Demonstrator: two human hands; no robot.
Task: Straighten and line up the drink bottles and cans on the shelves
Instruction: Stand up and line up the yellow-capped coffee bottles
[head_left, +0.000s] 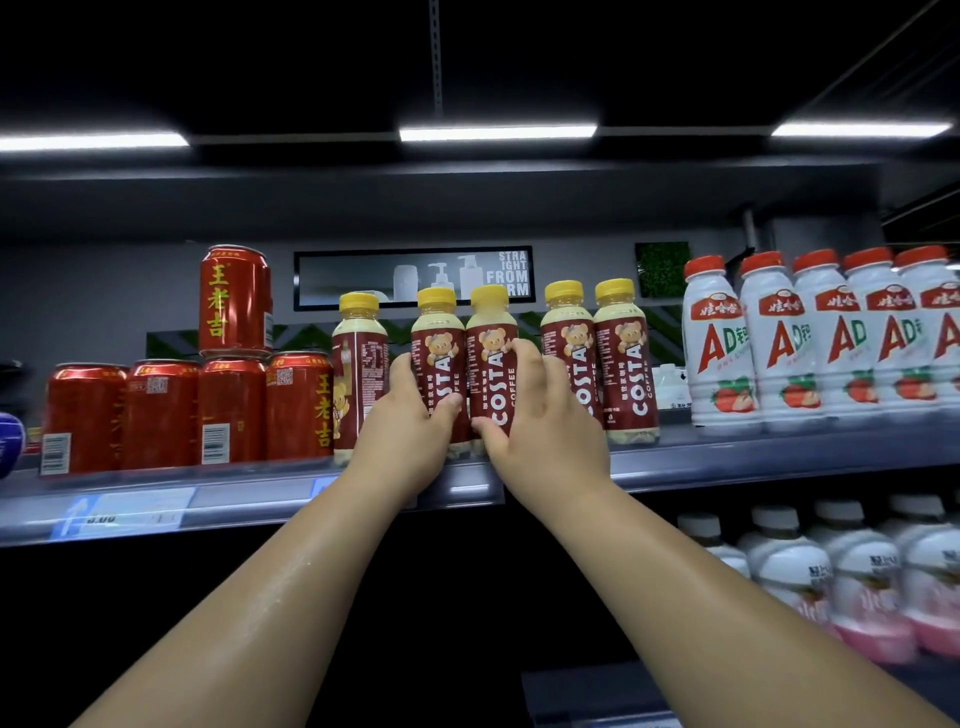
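Where lit by strip lamps overhead, carries three groups of drinks along the upper shelf (727, 462). At right, packed side by side: white bottles (779, 343) with red caps and strawberry labels, opaque, so contents cannot be told. At left: a row of four red cans (161, 415), sealed, with a fifth can (235, 299) upright on top, over the third. Between these groups: five coffee bottles (623, 358) with yellow caps, pale creamy liquid showing up to the neck. Leftmost bottle (360, 374) turned with its back label outward and set slightly apart. Second bottle (436, 358) and third bottle (491, 358) upright, touching each other, labels facing near. Gripped low down by the left hand (405, 421): the second bottle, thumb across the label front, fingers curled behind. Gripped by the right hand (540, 426): the third bottle, thumb low on the front, fingers wrapped round its right side. Below right, on a lower shelf: more capped bottles (857, 571), white above and pink below, blurred. On the shelf's near edge at left: a price tag (130, 512), print unreadable.
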